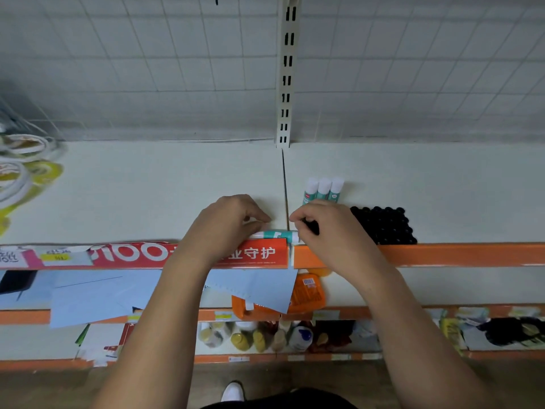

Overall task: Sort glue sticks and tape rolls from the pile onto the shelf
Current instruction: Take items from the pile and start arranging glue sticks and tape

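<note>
The person holds a teal-and-white glue stick (277, 235) lying level along the front edge of the white shelf (147, 187), right over the seam where its two boards meet. The left hand (227, 225) pinches the stick's left, white end with curled fingers and thumb. The right hand (327, 228) curls round its right end, and something small and black sits under those fingers; what it is cannot be told. Just behind the right hand, three glue sticks (323, 188) stand upright side by side, touching. Beside that hand, by the orange front rail (457, 253), sits a tight cluster of round black caps (386, 224). Tape rolls (20, 169), white and yellow, lie blurred at the shelf's far left edge, well apart from both hands.
</note>
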The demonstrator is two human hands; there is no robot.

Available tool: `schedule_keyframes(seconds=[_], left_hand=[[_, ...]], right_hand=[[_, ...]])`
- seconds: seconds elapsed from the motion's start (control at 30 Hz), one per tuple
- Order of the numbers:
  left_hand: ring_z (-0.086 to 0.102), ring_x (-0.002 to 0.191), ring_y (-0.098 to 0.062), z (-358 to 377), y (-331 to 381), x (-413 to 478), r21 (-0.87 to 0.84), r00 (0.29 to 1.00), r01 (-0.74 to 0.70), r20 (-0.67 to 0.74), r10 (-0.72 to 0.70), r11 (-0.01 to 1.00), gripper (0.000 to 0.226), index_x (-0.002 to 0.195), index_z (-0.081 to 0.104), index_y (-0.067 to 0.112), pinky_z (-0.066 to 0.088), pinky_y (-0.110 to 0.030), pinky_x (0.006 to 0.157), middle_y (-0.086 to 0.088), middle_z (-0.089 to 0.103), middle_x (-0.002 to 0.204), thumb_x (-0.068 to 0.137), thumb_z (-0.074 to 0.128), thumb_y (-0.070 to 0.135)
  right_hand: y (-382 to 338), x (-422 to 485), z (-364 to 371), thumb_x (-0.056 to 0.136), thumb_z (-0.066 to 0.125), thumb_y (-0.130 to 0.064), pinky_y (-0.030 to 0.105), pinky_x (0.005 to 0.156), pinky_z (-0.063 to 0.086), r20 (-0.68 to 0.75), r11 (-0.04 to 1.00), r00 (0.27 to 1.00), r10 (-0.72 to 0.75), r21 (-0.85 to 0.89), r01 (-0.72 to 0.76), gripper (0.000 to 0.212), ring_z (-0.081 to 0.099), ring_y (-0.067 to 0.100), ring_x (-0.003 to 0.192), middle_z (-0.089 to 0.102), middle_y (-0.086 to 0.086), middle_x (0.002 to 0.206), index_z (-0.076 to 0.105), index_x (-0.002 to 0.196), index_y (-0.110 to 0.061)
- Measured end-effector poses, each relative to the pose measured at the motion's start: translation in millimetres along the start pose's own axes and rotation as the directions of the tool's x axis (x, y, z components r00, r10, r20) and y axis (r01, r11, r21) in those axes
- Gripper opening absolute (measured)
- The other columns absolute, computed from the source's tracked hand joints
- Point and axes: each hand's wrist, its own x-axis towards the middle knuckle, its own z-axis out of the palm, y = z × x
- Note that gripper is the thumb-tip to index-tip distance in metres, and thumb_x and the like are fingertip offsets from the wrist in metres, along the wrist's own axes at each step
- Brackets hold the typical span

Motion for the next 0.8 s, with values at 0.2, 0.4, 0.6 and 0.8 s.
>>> schedule_keyframes(seconds=[0.2, 0.4, 0.6, 0.8], left_hand=[[0.060, 0.095, -0.006, -3.1, -7.2, -0.7, -0.039, 0.996, -0.011, 0.083, 0.014, 0.999, 0.027, 0.116, 0.070, 0.032, 0.052, -0.027, 0.078, 0.011, 0.067, 0.115, 0.090, 0.064, 0.037], [0.061, 0.087, -0.006, -2.4, -0.2, 2.8, -0.097, 0.998, -0.061, 0.002, 0.062, 0.993, 0.019, 0.109, 0.072, 0.029, 0.052, -0.028, 0.076, 0.008, 0.068, 0.107, 0.092, 0.064, 0.027], [0.062, 0.081, -0.005, -9.0, 16.3, 11.2, -0.189, 0.972, -0.199, -0.164, 0.169, 0.962, 0.015, 0.101, 0.075, 0.020, 0.053, -0.031, 0.078, 0.009, 0.069, 0.096, 0.089, 0.069, 0.025], [0.064, 0.083, -0.009, 0.6, 27.0, 21.7, -0.116, 0.957, -0.206, -0.233, 0.175, 0.972, 0.017, 0.106, 0.073, 0.019, 0.054, -0.032, 0.081, 0.005, 0.069, 0.102, 0.092, 0.064, 0.020]], right_hand=[[-4.0, 1.9, 7.3, 0.098, 0.053, -0.020, 0.026, 0.089, 0.049, 0.024, 1.000, 1.000, 0.005, -0.019, -0.005, 0.022, 0.055, 0.007, 0.106, 0.065, -0.006, 0.112, 0.067, 0.115, -0.020], [-4.0, 5.3, 14.2, 0.090, 0.066, -0.026, 0.021, 0.083, 0.039, 0.058, 0.997, 0.998, 0.018, -0.081, -0.014, 0.026, 0.049, 0.010, 0.108, 0.063, -0.006, 0.113, 0.065, 0.116, -0.022], [-1.4, 1.5, 6.0, 0.085, 0.070, -0.015, 0.026, 0.083, 0.045, -0.055, 0.998, 0.998, 0.021, -0.051, -0.024, 0.027, 0.055, 0.013, 0.098, 0.064, -0.004, 0.105, 0.068, 0.112, -0.019], [18.9, -6.2, -16.9, 0.084, 0.069, -0.014, 0.036, 0.080, 0.053, -0.186, 0.989, 0.972, 0.143, 0.004, -0.145, 0.021, 0.059, 0.014, 0.087, 0.062, -0.001, 0.099, 0.062, 0.104, -0.013]])
